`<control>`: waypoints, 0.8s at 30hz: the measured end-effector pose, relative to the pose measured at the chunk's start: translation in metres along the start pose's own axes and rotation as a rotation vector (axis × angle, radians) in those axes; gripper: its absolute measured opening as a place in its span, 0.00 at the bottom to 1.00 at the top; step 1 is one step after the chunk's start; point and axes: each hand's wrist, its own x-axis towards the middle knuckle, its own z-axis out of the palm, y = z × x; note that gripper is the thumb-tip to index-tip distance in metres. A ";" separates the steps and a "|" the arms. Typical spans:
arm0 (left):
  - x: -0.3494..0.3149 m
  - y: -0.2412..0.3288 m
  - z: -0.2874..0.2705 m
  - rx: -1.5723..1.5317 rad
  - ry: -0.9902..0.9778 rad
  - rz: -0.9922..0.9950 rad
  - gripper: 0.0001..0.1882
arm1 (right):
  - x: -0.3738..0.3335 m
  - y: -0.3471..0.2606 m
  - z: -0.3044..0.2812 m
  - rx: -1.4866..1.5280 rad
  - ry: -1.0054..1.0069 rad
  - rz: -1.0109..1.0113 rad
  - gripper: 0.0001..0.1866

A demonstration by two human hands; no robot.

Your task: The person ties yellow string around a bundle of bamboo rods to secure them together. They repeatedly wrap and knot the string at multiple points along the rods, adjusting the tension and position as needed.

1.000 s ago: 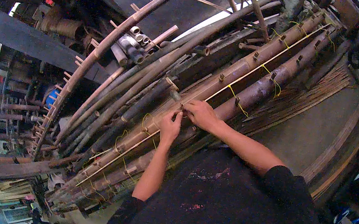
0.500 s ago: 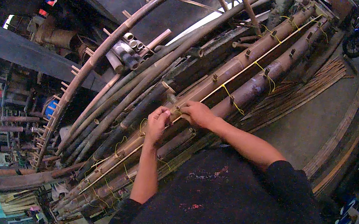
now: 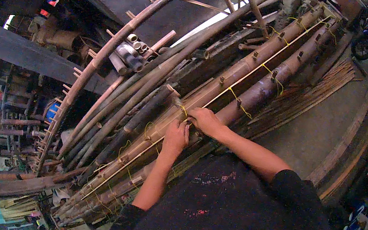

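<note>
Two thick brown bamboo poles, a nearer pole (image 3: 256, 95) and a farther pole (image 3: 240, 71), run diagonally, with short pegs standing out of them. Between them lies a long thin pale strip (image 3: 246, 75), bound at intervals with yellow string (image 3: 183, 109). My left hand (image 3: 176, 136) is closed at the strip, its fingertips pinched on the string. Just right of it, my right hand (image 3: 208, 122) bends over the strip, thumb and fingers closed on the same string. The knot itself is mostly hidden by my fingers.
A curved pegged bamboo pole (image 3: 118, 36) arches at the far left. Dark bamboo poles (image 3: 151, 78) lie stacked beyond the work. Thin slats (image 3: 317, 91) rest on the floor to the right, near a parked motorcycle (image 3: 365, 44).
My left hand has moved right and down along the strip, closer to my right hand. My right hand has shifted slightly right and down. The yellow string now shows at their fingertips.
</note>
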 end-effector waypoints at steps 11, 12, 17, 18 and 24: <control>0.017 -0.020 0.017 -0.376 0.120 -0.172 0.13 | -0.002 -0.006 0.005 -0.040 0.138 -0.051 0.14; 0.020 -0.021 0.015 -0.449 0.058 -0.235 0.13 | -0.003 -0.007 0.003 -0.023 0.148 -0.031 0.13; 0.023 -0.050 0.015 -0.518 -0.005 -0.279 0.14 | -0.007 0.001 0.010 -0.024 0.145 -0.174 0.12; 0.020 -0.057 0.016 -0.553 -0.048 -0.320 0.15 | -0.006 0.001 0.010 -0.045 0.113 -0.215 0.12; 0.030 -0.011 -0.015 -1.628 0.137 -0.469 0.10 | -0.008 0.015 0.011 -0.186 0.139 -0.274 0.11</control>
